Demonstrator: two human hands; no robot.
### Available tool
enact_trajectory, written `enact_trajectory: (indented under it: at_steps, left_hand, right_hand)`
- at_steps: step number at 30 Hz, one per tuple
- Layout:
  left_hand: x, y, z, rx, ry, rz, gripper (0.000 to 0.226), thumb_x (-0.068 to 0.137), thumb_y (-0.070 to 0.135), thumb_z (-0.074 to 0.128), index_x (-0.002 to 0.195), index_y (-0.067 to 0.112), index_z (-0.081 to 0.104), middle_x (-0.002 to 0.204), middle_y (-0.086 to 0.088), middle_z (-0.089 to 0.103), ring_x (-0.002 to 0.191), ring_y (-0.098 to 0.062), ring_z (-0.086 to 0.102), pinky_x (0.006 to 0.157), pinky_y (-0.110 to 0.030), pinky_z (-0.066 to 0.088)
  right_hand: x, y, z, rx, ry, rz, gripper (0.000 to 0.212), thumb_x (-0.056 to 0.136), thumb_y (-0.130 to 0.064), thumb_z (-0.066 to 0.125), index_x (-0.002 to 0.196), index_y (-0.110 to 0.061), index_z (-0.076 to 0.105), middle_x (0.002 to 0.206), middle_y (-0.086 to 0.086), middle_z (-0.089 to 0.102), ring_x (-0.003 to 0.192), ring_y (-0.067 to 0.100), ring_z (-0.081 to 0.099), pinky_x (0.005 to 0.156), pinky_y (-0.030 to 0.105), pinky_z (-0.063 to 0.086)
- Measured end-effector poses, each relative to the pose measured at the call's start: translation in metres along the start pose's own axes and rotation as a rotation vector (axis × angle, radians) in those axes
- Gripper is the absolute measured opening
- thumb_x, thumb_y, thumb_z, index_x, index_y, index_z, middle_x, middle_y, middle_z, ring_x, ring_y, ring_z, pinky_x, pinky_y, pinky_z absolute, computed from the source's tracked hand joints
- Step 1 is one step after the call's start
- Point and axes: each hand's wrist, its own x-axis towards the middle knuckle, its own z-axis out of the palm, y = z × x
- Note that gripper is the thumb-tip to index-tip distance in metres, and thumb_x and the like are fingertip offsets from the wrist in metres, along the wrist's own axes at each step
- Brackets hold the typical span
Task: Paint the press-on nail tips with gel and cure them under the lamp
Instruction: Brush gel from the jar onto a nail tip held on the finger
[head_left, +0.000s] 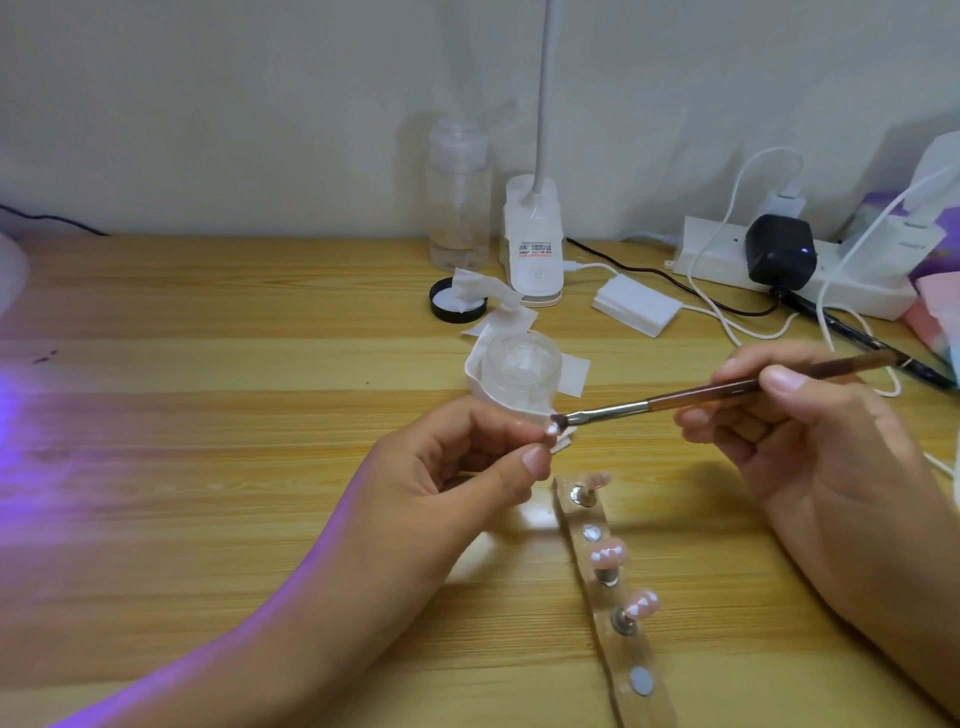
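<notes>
Pink nail tip (551, 430) is held in the pinching grip of the left hand (457, 467), above the wooden worktop (208, 415). A gel brush (675, 399) is clasped in the right hand (810, 441), bristles touching that tip. Two painted tips (609, 552) are mounted on the clear holder strip (631, 654) just below.

The left hand (457, 467) and the right hand (810, 447) are showing bare, with short, plain nails. The thumbnails (535, 460) are showing clearest. Both forearms are running bare to the view's lower edge, and a violet glow is edging the left forearm (260, 649).
</notes>
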Motion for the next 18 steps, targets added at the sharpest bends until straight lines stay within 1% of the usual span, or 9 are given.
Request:
enact_trajectory:
  at_steps: [3,5,8,10,12,15,18]
  left_hand:
    - [0.0004,0.0005,0.0008,-0.001,-0.008,0.004,0.010,0.076,0.025,0.069,0.081,0.031,0.075,0.083,0.007,0.075,0.075,0.000,0.065,0.068,-0.011,0.049]
    - [0.0004,0.0005,0.0009,-0.002,-0.010,0.005,0.007,0.077,0.025,0.071,0.080,0.031,0.075,0.082,0.008,0.075,0.074,0.000,0.065,0.067,-0.010,0.049]
    - [0.0003,-0.0007,0.0003,0.007,-0.005,0.005,0.007,0.076,0.027,0.071,0.079,0.032,0.074,0.082,0.009,0.074,0.073,0.000,0.064,0.068,-0.011,0.049]
    - [0.0007,-0.0020,-0.0002,0.010,0.003,0.008,0.008,0.074,0.026,0.070,0.079,0.032,0.074,0.081,0.008,0.073,0.072,-0.001,0.063,0.068,-0.011,0.049]
    - [0.0010,-0.0024,-0.0003,0.013,-0.004,0.015,0.010,0.075,0.025,0.070,0.080,0.033,0.075,0.085,0.009,0.074,0.075,-0.001,0.064,0.070,-0.012,0.050]
    - [0.0012,-0.0026,-0.0002,0.013,-0.015,0.023,0.011,0.077,0.025,0.069,0.082,0.033,0.075,0.091,0.009,0.075,0.079,-0.003,0.066,0.072,-0.013,0.051]
    - [0.0014,-0.0035,-0.0004,0.004,-0.004,0.016,0.010,0.075,0.026,0.070,0.081,0.032,0.075,0.087,0.006,0.075,0.077,-0.004,0.066,0.070,-0.013,0.051]
  right_hand:
    - [0.0014,0.0006,-0.0028,-0.022,0.053,0.004,0.038,0.090,-0.012,0.040,0.078,-0.024,0.074,0.069,0.005,0.072,0.071,0.015,0.070,0.069,0.021,0.056]
    - [0.0015,-0.0003,-0.0028,0.004,0.058,0.003,0.039,0.090,-0.012,0.040,0.077,-0.024,0.075,0.068,0.003,0.071,0.070,0.014,0.070,0.069,0.021,0.056]
    - [0.0003,-0.0017,0.0004,0.043,-0.011,0.000,0.035,0.089,-0.014,0.042,0.078,-0.025,0.075,0.069,0.001,0.070,0.069,0.013,0.069,0.068,0.021,0.056]
    - [-0.0001,-0.0002,0.0012,0.023,-0.028,0.003,0.036,0.088,-0.013,0.042,0.078,-0.025,0.075,0.068,0.000,0.070,0.068,0.013,0.069,0.068,0.021,0.056]
    - [0.0007,0.0016,-0.0006,-0.008,0.006,0.009,0.040,0.089,-0.013,0.039,0.076,-0.025,0.075,0.068,0.001,0.070,0.067,0.014,0.069,0.067,0.021,0.056]
    - [0.0026,0.0010,-0.0040,0.005,0.065,0.005,0.037,0.089,-0.014,0.041,0.076,-0.023,0.074,0.067,0.003,0.070,0.067,0.014,0.068,0.067,0.020,0.055]
    - [0.0013,-0.0014,-0.0033,0.053,0.002,-0.013,0.032,0.088,-0.016,0.045,0.078,-0.025,0.074,0.070,-0.002,0.069,0.069,0.012,0.068,0.068,0.020,0.055]
